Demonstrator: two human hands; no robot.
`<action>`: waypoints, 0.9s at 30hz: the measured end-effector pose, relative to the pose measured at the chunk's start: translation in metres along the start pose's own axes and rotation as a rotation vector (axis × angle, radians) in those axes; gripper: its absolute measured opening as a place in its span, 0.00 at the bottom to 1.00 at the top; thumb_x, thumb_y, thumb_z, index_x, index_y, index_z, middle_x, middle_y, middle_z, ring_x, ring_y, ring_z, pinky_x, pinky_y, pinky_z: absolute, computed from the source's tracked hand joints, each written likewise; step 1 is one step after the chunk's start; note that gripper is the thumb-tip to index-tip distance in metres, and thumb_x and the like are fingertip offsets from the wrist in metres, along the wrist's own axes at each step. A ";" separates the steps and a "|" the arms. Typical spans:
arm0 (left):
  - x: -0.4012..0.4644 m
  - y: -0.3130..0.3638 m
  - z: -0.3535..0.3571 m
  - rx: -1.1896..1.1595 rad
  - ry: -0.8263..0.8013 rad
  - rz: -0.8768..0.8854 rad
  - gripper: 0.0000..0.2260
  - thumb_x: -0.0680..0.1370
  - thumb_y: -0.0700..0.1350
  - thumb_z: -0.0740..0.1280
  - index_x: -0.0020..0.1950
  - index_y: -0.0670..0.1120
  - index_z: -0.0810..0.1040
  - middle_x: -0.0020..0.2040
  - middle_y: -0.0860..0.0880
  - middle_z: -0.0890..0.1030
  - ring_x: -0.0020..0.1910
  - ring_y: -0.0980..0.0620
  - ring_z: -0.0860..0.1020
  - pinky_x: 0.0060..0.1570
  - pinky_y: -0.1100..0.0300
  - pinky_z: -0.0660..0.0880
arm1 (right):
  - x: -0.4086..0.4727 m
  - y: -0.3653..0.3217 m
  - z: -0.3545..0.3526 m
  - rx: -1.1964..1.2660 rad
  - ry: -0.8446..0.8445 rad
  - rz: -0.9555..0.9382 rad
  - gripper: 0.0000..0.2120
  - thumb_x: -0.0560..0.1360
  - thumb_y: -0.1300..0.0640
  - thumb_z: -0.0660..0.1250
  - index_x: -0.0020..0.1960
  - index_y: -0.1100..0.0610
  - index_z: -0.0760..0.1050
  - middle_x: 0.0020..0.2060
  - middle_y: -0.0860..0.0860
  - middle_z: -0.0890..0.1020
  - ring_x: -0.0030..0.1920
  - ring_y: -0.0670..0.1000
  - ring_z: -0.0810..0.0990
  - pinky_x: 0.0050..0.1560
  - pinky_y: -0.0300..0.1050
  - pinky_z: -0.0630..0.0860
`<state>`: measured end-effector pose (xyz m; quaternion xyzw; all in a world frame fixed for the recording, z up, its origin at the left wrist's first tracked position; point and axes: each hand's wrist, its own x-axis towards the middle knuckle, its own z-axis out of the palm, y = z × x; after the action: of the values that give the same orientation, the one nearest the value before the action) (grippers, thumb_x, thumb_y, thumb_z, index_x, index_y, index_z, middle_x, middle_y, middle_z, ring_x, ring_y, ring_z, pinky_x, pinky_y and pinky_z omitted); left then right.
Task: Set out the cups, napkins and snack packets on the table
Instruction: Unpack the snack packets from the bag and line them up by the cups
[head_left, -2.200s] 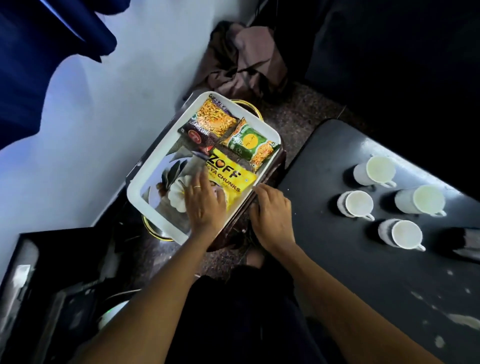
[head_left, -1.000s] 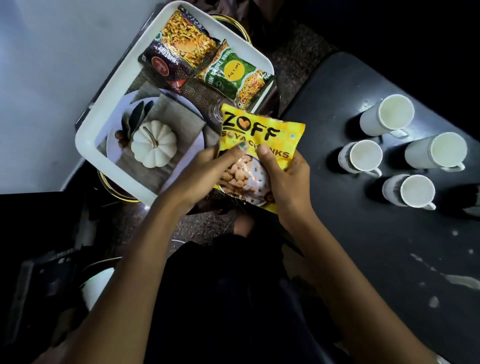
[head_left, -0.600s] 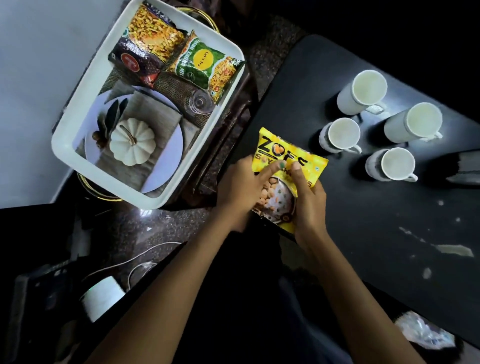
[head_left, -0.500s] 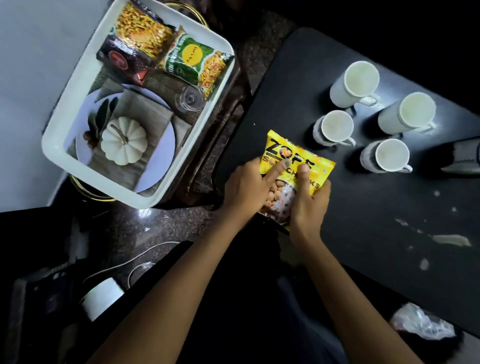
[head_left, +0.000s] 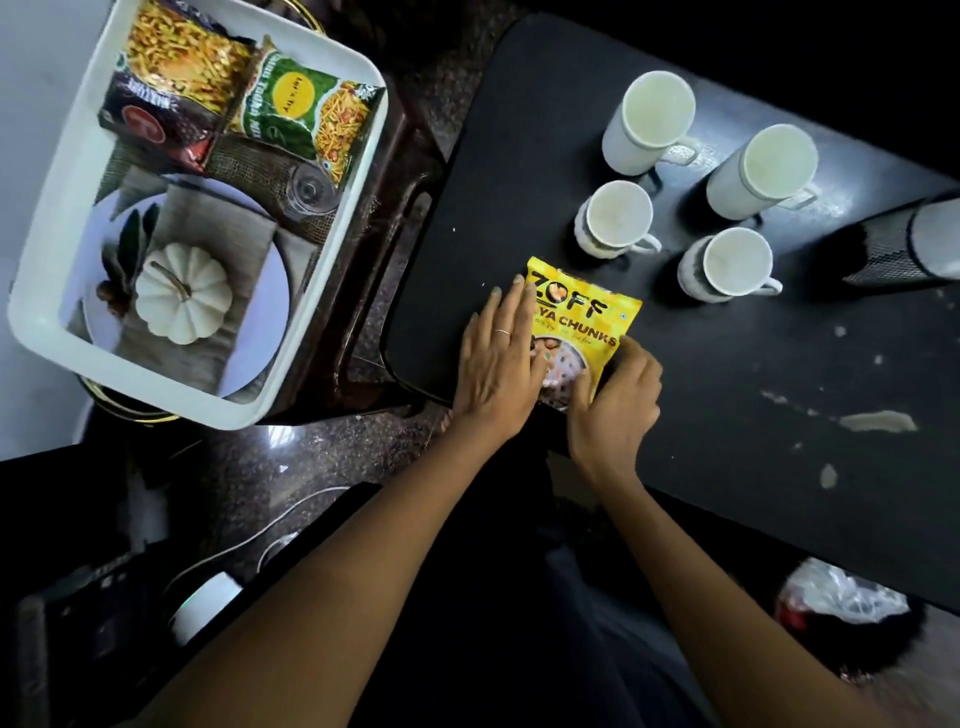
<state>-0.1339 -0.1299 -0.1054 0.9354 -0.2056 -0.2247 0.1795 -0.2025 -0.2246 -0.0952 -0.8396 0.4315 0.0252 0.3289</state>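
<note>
A: Where's the yellow packet (head_left: 582, 322)?
B: Flat on the dark surface (head_left: 727, 395), near edge, just in front of four white cups (head_left: 615, 218).
A: Hands?
B: Left hand (head_left: 496, 364) flat, fingers straight, pressing its left side. Right hand (head_left: 615, 400) curled, pinching the lower right corner.
A: Others?
B: Two packets (head_left: 291, 111) in the white tray (head_left: 47, 208).

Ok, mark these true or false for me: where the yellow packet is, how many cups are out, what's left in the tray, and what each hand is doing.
1. The yellow packet lies on the black table. True.
2. Six cups stand on the table. False: four white cups are visible.
3. Two snack packets remain in the white tray. True: a green packet and a dark packet.
4. The left hand is in the tray. False: it rests on the yellow packet.
5. The right hand grips a cup. False: it holds the yellow packet's lower edge.
</note>
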 end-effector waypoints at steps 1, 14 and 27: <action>0.001 -0.001 0.003 0.078 -0.007 0.041 0.31 0.81 0.50 0.57 0.78 0.45 0.44 0.80 0.48 0.47 0.79 0.47 0.48 0.75 0.50 0.48 | -0.002 0.001 0.001 -0.069 -0.026 -0.081 0.26 0.76 0.56 0.62 0.72 0.58 0.61 0.71 0.56 0.65 0.69 0.56 0.64 0.65 0.54 0.62; 0.024 -0.036 0.004 0.403 -0.171 0.382 0.30 0.81 0.58 0.44 0.73 0.50 0.29 0.78 0.47 0.36 0.78 0.48 0.39 0.75 0.51 0.41 | 0.000 0.013 0.017 -0.525 -0.289 -0.339 0.28 0.82 0.46 0.44 0.73 0.48 0.29 0.73 0.49 0.31 0.76 0.52 0.33 0.72 0.63 0.34; 0.015 -0.031 -0.021 0.197 -0.120 0.309 0.29 0.80 0.55 0.55 0.78 0.52 0.48 0.79 0.50 0.54 0.78 0.47 0.53 0.76 0.48 0.46 | -0.011 -0.017 0.012 -0.275 -0.188 -0.250 0.27 0.79 0.52 0.55 0.76 0.53 0.54 0.77 0.53 0.52 0.77 0.56 0.48 0.72 0.59 0.47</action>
<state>-0.1017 -0.1060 -0.1064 0.8907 -0.3781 -0.2286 0.1068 -0.1944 -0.2029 -0.0922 -0.9176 0.2839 0.1212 0.2503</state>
